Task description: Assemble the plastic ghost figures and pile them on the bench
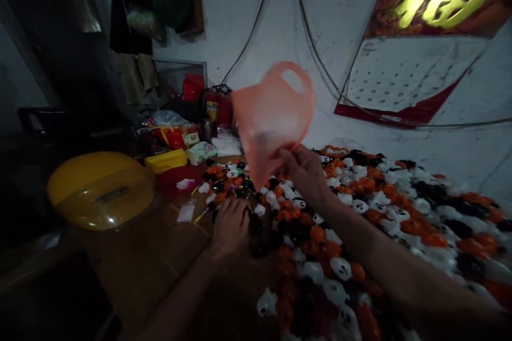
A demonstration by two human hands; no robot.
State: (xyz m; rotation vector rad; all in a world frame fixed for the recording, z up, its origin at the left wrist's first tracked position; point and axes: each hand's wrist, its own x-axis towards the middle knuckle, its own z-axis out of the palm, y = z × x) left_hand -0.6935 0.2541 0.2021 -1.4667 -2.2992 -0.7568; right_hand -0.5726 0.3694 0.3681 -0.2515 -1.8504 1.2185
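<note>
brown tabletop (148,261), heaped orange, black and white trinkets (398,214), red dish (167,180)

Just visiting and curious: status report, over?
Right grip: pinching translucent orange piece, aloft. Left grip: low, by dark trinkets. Pumpkin-and-ghost pile crowding tabletop.

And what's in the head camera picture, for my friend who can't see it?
The right hand holds up a translucent orange piece with an oval hole; the left hand is at a pile of small orange, black and white figures.
</note>
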